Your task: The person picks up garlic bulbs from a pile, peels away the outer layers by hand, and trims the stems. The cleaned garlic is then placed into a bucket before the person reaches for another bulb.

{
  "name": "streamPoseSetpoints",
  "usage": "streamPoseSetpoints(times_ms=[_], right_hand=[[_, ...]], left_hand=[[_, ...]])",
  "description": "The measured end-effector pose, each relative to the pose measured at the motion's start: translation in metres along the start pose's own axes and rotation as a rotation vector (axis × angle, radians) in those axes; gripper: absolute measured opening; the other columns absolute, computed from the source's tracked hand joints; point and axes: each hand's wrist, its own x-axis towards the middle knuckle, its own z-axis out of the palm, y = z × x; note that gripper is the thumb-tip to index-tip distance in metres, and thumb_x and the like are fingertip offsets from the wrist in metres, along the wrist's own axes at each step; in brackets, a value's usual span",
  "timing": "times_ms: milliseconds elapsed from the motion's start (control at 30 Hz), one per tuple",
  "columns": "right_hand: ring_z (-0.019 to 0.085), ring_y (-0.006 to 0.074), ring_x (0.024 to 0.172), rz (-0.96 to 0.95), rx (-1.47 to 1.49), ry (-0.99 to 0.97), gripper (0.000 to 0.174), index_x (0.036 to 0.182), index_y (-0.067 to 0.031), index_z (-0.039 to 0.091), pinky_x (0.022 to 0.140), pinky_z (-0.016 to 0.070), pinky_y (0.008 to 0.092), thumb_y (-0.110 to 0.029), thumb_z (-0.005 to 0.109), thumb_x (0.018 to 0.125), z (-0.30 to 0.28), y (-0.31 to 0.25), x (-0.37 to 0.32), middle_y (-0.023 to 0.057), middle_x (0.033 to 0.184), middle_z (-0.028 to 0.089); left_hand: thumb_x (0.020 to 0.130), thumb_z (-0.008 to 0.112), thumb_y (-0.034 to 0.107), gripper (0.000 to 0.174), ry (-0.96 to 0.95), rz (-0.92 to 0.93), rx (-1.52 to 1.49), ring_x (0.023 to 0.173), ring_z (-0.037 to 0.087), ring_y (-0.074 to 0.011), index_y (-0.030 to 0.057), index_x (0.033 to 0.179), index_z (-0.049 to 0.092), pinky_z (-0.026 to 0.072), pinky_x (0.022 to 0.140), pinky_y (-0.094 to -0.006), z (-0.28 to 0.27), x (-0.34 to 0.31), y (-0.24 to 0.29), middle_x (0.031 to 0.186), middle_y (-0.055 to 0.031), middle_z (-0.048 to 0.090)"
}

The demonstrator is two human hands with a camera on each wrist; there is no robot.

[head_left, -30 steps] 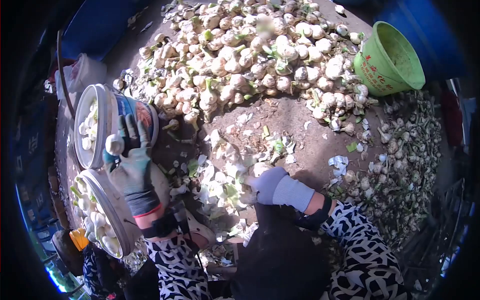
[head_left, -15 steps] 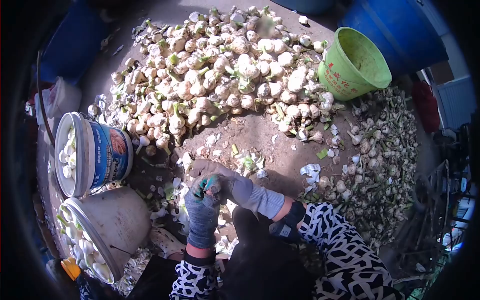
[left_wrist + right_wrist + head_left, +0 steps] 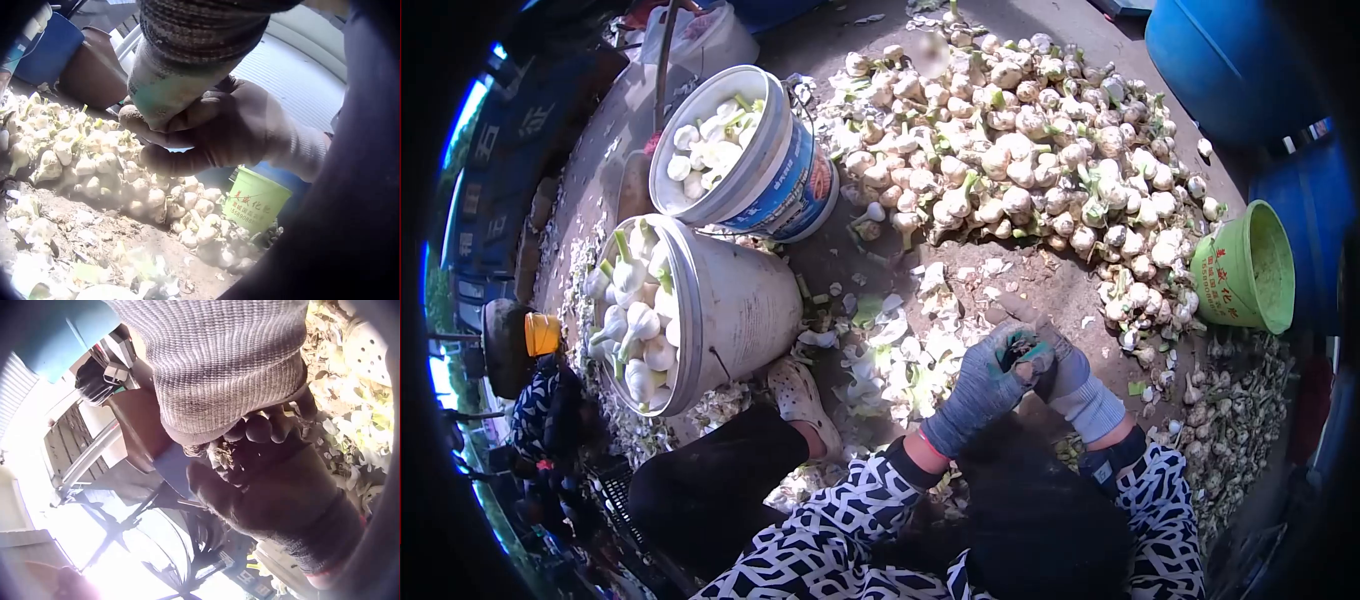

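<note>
The left hand [image 3: 983, 388], in a grey glove with green patches, meets the gloved right hand [image 3: 1068, 372] above the peelings in the head view. Fingers of both are curled around a garlic bulb, mostly hidden; its dry roots [image 3: 221, 455] show between the gloves in the right wrist view. The left wrist view has the left hand [image 3: 172, 90] pressed against the right hand's fingers, the right hand [image 3: 240, 128] lying beyond it. Peelings [image 3: 895, 365] litter the ground beside the left hand.
A large garlic heap [image 3: 1020, 150] lies ahead. Two tilted buckets with cleaned bulbs, a blue-labelled one [image 3: 800, 190] and a white one [image 3: 745, 305], stand left. The green bucket [image 3: 1225, 275] is right, above smaller garlic [image 3: 1235, 430]. A clog [image 3: 800, 400] is near the peelings.
The left hand has come from beside the buckets, where it let go of a white bulb, to the right hand. The head view has swung left, and both hands remain together.
</note>
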Motion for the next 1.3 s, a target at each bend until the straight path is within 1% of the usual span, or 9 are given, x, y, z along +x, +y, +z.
streamPoseSetpoints(times_ms=[133, 533, 733, 900, 933, 1100, 1167, 1233, 1300], right_hand=[[0.053, 0.0173, 0.105, 0.012, -0.022, -0.245, 0.071, 0.146, -0.0059, 0.027, 0.090, 0.0440, 0.0287, -0.019, 0.063, 0.088, -0.018, 0.004, 0.009, 0.0107, 0.126, 0.053], [0.051, 0.0246, 0.119, 0.157, -0.011, -0.074, 0.060, 0.147, -0.0055, 0.026, 0.103, 0.0386, 0.0372, -0.042, 0.038, 0.100, 0.020, -0.007, 0.055, 0.0131, 0.132, 0.051], [0.058, 0.0282, 0.107, -0.404, -1.910, -0.080, 0.055, 0.139, -0.0119, 0.040, 0.091, 0.0448, 0.0344, -0.031, 0.057, 0.090, 0.057, -0.011, 0.183, 0.0156, 0.125, 0.055], [0.055, 0.0215, 0.101, -0.013, -2.845, -0.316, 0.035, 0.121, -0.0204, 0.058, 0.083, 0.0393, 0.0381, -0.024, 0.055, 0.086, 0.077, 0.042, 0.320, 0.0025, 0.115, 0.060], [0.052, 0.0220, 0.105, -0.481, -2.518, -0.076, 0.035, 0.122, -0.0214, 0.056, 0.085, 0.0368, 0.0416, -0.025, 0.053, 0.088, 0.030, 0.078, 0.359, -0.0001, 0.116, 0.058], [0.055, 0.0228, 0.099, -0.596, -2.708, -0.152, 0.052, 0.134, -0.0148, 0.046, 0.084, 0.0374, 0.0468, -0.027, 0.055, 0.084, 0.057, 0.066, 0.356, 0.0049, 0.113, 0.057], [0.053, 0.0239, 0.110, -0.018, -2.834, -0.030, 0.051, 0.129, -0.0153, 0.051, 0.092, 0.0356, 0.0460, -0.032, 0.058, 0.081, 0.066, 0.041, 0.344, 0.0079, 0.112, 0.059], [0.062, 0.0253, 0.093, -0.343, -2.180, 0.130, 0.068, 0.129, -0.0043, 0.048, 0.081, 0.0473, 0.0406, -0.036, 0.071, 0.074, 0.086, -0.001, 0.314, 0.0102, 0.097, 0.062], [0.061, 0.0159, 0.089, -0.284, -1.381, 0.154, 0.074, 0.134, 0.0008, 0.042, 0.073, 0.0513, 0.0274, -0.021, 0.080, 0.074, 0.109, -0.039, 0.300, 0.0082, 0.100, 0.062]], left_hand=[[0.088, 0.063, 0.045, 0.046, -0.035, -0.086, 0.155, 0.080, 0.058, -0.0111, 0.0020, 0.103, 0.062, 0.0483, 0.073, -0.0280, -0.013, 0.012, -0.005, 0.087, -0.0047, 0.062], [0.088, 0.065, 0.017, 0.021, 0.161, 0.106, 0.226, 0.074, 0.061, -0.0109, 0.0036, 0.104, 0.064, 0.0505, 0.070, -0.0273, -0.057, 0.033, -0.021, 0.085, -0.0064, 0.066], [0.078, 0.064, 0.018, 0.025, 0.601, 0.093, 0.894, 0.097, 0.059, -0.0313, 0.0128, 0.103, 0.064, 0.0431, 0.090, -0.0445, -0.173, 0.059, -0.082, 0.105, -0.0137, 0.060], [0.082, 0.060, 0.046, 0.036, 0.436, -0.667, 0.991, 0.087, 0.061, -0.0356, 0.0144, 0.094, 0.071, 0.0427, 0.083, -0.0474, -0.230, 0.049, -0.076, 0.088, -0.0168, 0.066], [0.083, 0.056, 0.052, 0.043, 0.448, -0.636, 0.886, 0.087, 0.062, -0.0371, 0.0121, 0.089, 0.073, 0.0428, 0.086, -0.0474, -0.234, 0.047, -0.075, 0.082, -0.0191, 0.067], [0.079, 0.066, 0.033, 0.035, 0.693, -0.555, 0.718, 0.090, 0.062, -0.0394, 0.0040, 0.100, 0.068, 0.0460, 0.087, -0.0460, -0.250, 0.045, -0.066, 0.092, -0.0221, 0.066], [0.079, 0.067, 0.031, 0.034, 0.796, -0.400, 0.573, 0.089, 0.062, -0.0393, 0.0019, 0.097, 0.067, 0.0468, 0.085, -0.0454, -0.260, 0.045, -0.068, 0.091, -0.0224, 0.066], [0.078, 0.071, 0.032, 0.036, 1.030, -0.093, 0.546, 0.076, 0.063, -0.0386, -0.0027, 0.085, 0.065, 0.0492, 0.070, -0.0437, -0.267, 0.043, -0.123, 0.081, -0.0222, 0.066], [0.081, 0.069, 0.031, 0.035, 0.950, -0.314, 0.477, 0.068, 0.063, -0.0339, -0.0036, 0.085, 0.065, 0.0482, 0.064, -0.0424, -0.270, 0.036, -0.111, 0.074, -0.0191, 0.065]])
